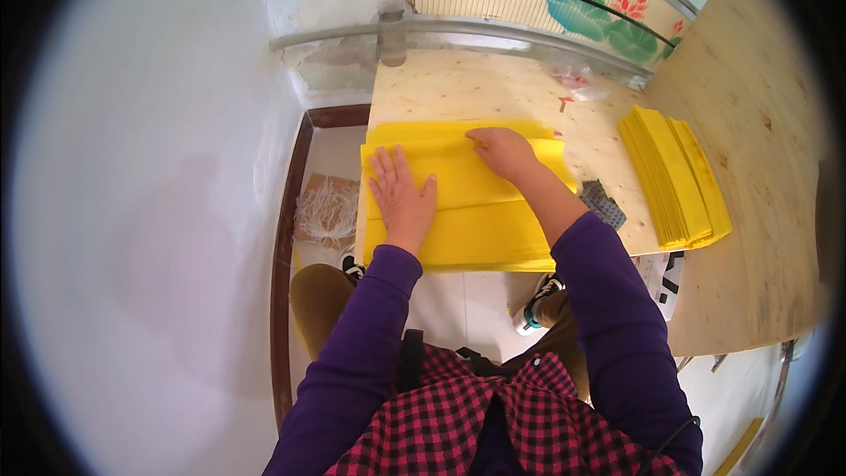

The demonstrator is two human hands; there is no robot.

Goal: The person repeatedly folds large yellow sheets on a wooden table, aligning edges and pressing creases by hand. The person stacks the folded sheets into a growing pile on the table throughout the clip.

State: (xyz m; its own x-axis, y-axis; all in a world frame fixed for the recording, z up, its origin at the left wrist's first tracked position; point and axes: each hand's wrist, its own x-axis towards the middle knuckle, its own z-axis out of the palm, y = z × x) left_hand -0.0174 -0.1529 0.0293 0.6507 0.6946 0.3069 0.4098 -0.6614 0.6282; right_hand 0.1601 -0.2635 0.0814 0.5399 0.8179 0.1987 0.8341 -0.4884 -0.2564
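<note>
A stack of flat yellow cloth sheets [476, 234] lies on the wooden table before me, with a crease running across the top sheet. My left hand [403, 198] rests flat on the left part of it, fingers spread and holding nothing. Near the sheet's far edge, my right hand [506, 153] is closed, its fingertips pinching the cloth; part of the grip is hidden under the hand. A small grey patterned cloth [604, 204] lies beside my right forearm.
Folded yellow cloth bundles [674, 176] stand to the right on the wooden table [458, 88]. A clear bottle-like container [392, 35] is at the far left corner, a crumpled plastic bag [575, 81] at the back. White strings [328, 213] lie on cardboard on the floor, left.
</note>
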